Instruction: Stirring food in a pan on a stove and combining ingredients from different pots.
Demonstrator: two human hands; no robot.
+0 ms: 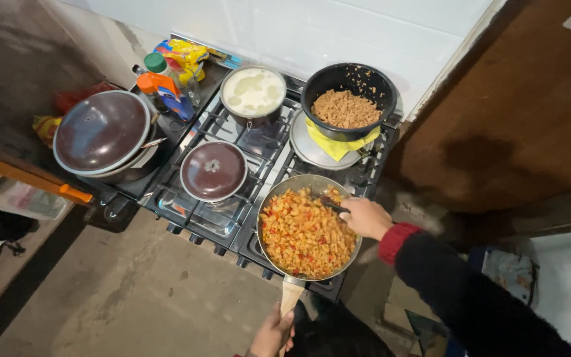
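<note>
Left hand [272, 332]: grip closed on the frying pan [306, 228] handle. Right hand [365, 217]: extended over the pan, grip closed on a dark utensil [330, 205].

The right arm [470, 291] wears a fuzzy black sleeve. Its cuff [396, 241] is red. Both hands are bare.

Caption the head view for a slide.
Left hand grips the frying pan's wooden handle while right hand holds a utensil in the diced food on the stove.
</note>
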